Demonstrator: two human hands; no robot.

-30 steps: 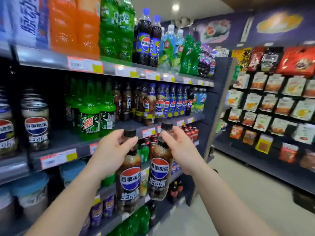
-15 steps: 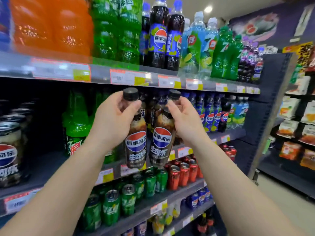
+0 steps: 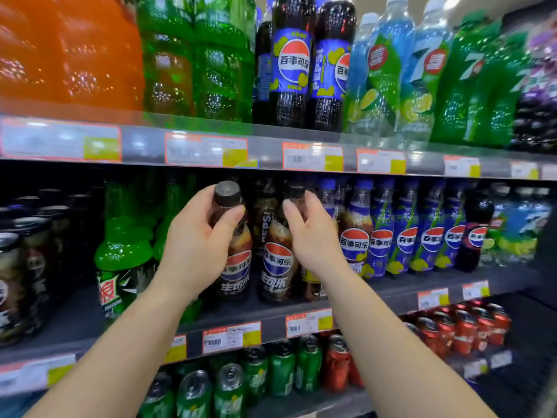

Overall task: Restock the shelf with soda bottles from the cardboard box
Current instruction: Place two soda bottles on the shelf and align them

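Two dark cola bottles with black caps stand side by side at the front of the middle shelf [image 3: 229, 318]. My left hand [image 3: 196, 245] grips the neck of the left cola bottle [image 3: 236, 273]. My right hand [image 3: 313, 236] wraps the neck of the right cola bottle [image 3: 275, 267]. Both bottle bases sit low on the shelf board; contact is hard to confirm. Behind them is another dark bottle of the same kind [image 3: 265, 212]. The cardboard box is out of view.
Green bottles [image 3: 123, 260] stand left of the two colas, blue-label cola bottles [image 3: 379, 236] to the right. The upper shelf [image 3: 271, 155] hangs just above the caps. Cans [image 3: 283, 369] fill the shelf below. Dark cans [image 3: 18, 273] sit far left.
Both hands lifted the two bottles from waist height up and forward into the middle shelf. The view moved closer to the shelving and turned left.
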